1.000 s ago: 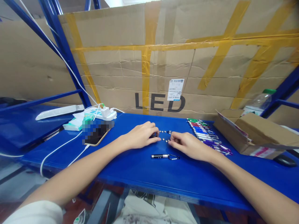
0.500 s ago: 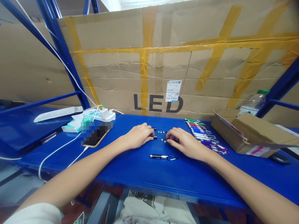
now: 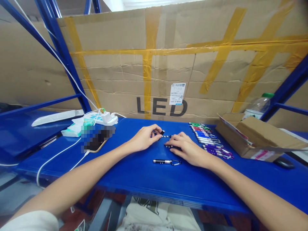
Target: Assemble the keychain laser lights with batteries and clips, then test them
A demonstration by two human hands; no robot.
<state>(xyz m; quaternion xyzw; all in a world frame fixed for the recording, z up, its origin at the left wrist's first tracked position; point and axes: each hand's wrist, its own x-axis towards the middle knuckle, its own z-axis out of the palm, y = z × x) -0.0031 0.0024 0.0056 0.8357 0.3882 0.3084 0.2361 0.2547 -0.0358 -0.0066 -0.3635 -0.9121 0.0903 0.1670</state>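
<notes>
My left hand [image 3: 146, 138] pinches a short black tube [image 3: 162, 132], tilted up off the blue table, between thumb and fingers. Several small silver button cells [image 3: 167, 136] lie in a row just beside it. My right hand [image 3: 186, 147] rests on the table with its fingers curled down over more button cells [image 3: 171, 146]. A black cylindrical piece [image 3: 177, 148] shows partly under those fingers; whether they grip it is hidden. Nearer to me lies a black pen-shaped flashlight [image 3: 162, 161] with a silver band and a carabiner clip.
Several coloured pen flashlights [image 3: 204, 136] lie in a row to the right, beside an open cardboard box [image 3: 252, 138]. A phone [image 3: 97, 141] on a charging cable and a power strip [image 3: 112, 120] are at left. A large cardboard sheet [image 3: 115, 73] stands behind the table.
My left hand has lifted the black tube and tilted it upward, close to the button cells. My right hand has shifted slightly left, its fingers now covering the nearer cells.
</notes>
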